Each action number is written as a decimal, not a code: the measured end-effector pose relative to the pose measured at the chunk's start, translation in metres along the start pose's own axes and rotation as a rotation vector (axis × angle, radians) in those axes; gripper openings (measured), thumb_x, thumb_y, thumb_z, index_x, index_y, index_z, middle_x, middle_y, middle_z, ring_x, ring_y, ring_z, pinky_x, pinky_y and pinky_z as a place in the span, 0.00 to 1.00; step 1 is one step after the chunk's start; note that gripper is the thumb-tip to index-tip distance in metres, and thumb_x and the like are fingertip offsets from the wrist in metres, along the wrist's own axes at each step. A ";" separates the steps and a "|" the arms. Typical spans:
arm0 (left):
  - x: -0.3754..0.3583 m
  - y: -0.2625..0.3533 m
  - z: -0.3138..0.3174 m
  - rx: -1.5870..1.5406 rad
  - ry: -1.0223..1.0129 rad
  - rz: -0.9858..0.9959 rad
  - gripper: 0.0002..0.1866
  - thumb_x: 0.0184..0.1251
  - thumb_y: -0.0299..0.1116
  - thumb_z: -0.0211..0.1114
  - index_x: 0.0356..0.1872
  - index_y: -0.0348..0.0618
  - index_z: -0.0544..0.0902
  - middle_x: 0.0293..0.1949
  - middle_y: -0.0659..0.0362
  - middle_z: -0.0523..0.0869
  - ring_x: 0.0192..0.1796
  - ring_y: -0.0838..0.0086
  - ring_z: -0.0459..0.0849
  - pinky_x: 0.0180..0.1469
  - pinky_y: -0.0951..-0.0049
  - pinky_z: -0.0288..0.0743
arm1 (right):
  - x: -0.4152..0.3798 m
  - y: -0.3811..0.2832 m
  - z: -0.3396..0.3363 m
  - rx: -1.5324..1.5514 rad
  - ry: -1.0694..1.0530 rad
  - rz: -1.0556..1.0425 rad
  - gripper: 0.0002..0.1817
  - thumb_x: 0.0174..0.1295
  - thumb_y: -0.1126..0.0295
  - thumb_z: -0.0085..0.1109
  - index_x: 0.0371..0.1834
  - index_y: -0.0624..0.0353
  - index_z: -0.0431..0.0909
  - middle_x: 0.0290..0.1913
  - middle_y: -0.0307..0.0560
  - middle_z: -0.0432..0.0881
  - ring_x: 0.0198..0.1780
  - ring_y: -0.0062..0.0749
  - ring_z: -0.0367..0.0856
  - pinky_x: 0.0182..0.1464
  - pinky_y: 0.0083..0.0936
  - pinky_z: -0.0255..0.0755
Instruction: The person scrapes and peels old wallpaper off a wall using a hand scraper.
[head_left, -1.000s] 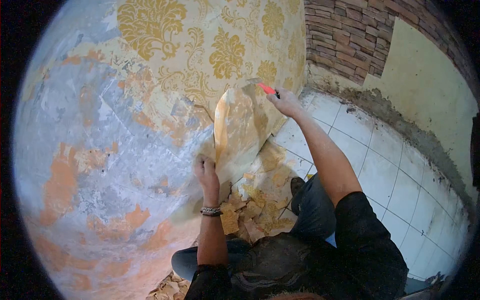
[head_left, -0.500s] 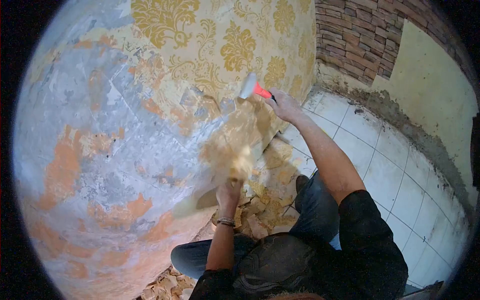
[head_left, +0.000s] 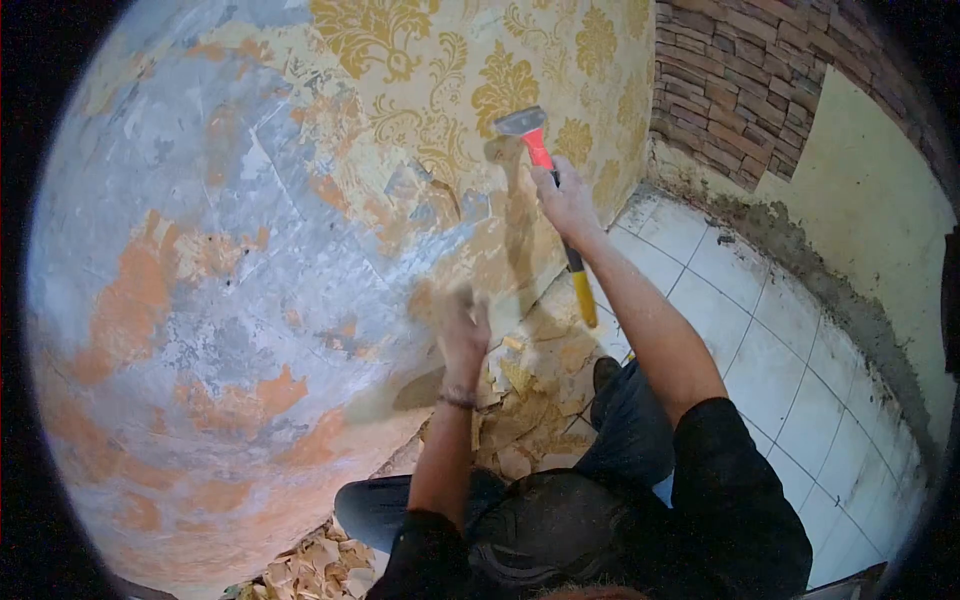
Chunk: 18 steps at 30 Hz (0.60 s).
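My right hand [head_left: 568, 205] is wrapped round a long-handled scraper [head_left: 537, 147] with a wide blade, a red neck and a black and yellow handle. Its blade overlaps the gold-patterned wallpaper [head_left: 503, 85] in this view, above the torn lower edge. My left hand [head_left: 462, 328] is slightly blurred in front of the stripped lower wall [head_left: 330, 240], fingers stretched out and holding nothing. A bracelet circles that wrist. Torn wallpaper scraps [head_left: 530, 410] lie on the floor below it.
White floor tiles [head_left: 720, 300] stretch away to the right. Brick-patterned covering [head_left: 725, 90] and bare yellowish plaster [head_left: 850, 180] make up the side wall. More scraps [head_left: 315, 570] are heaped by my bent leg at the wall's foot.
The crumpled wallpaper piece has left my left hand, which has opened and risen a little. My right hand has turned the scraper, its blade now higher and its handle end showing.
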<state>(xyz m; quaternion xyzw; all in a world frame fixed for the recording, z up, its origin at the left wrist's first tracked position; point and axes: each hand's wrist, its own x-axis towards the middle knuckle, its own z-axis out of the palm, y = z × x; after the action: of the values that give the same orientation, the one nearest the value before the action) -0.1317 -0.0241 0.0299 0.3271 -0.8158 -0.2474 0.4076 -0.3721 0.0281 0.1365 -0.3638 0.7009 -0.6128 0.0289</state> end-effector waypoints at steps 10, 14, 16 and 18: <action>0.157 0.058 0.021 0.336 -0.016 -0.121 0.24 0.70 0.50 0.50 0.36 0.38 0.85 0.36 0.43 0.86 0.42 0.46 0.84 0.47 0.50 0.75 | -0.026 0.009 -0.021 -0.123 -0.163 -0.005 0.26 0.67 0.48 0.49 0.52 0.62 0.73 0.48 0.64 0.79 0.50 0.60 0.77 0.52 0.46 0.70; 0.153 0.052 0.017 0.140 0.007 -0.191 0.23 0.70 0.48 0.49 0.35 0.38 0.85 0.37 0.42 0.86 0.42 0.45 0.83 0.47 0.50 0.75 | -0.026 0.028 -0.016 -0.197 -0.203 0.042 0.28 0.67 0.48 0.49 0.56 0.63 0.71 0.52 0.68 0.77 0.56 0.62 0.75 0.56 0.47 0.69; 0.152 0.062 0.007 0.156 -0.044 -0.171 0.21 0.70 0.45 0.50 0.36 0.39 0.85 0.36 0.42 0.86 0.43 0.46 0.83 0.47 0.50 0.74 | -0.028 0.039 -0.012 -0.235 -0.155 -0.014 0.28 0.67 0.48 0.50 0.56 0.64 0.72 0.52 0.68 0.77 0.55 0.62 0.76 0.56 0.47 0.69; 0.151 0.061 0.008 0.253 -0.008 -0.101 0.20 0.70 0.44 0.50 0.36 0.39 0.85 0.35 0.42 0.86 0.43 0.46 0.83 0.47 0.50 0.75 | -0.029 0.039 -0.012 -0.292 -0.213 0.038 0.27 0.67 0.49 0.50 0.55 0.62 0.72 0.50 0.68 0.79 0.54 0.62 0.77 0.54 0.48 0.69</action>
<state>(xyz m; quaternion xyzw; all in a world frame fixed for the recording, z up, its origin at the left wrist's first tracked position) -0.2267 -0.0934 0.1429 0.4158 -0.8247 -0.1641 0.3466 -0.3751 0.0537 0.0929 -0.4138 0.7822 -0.4618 0.0611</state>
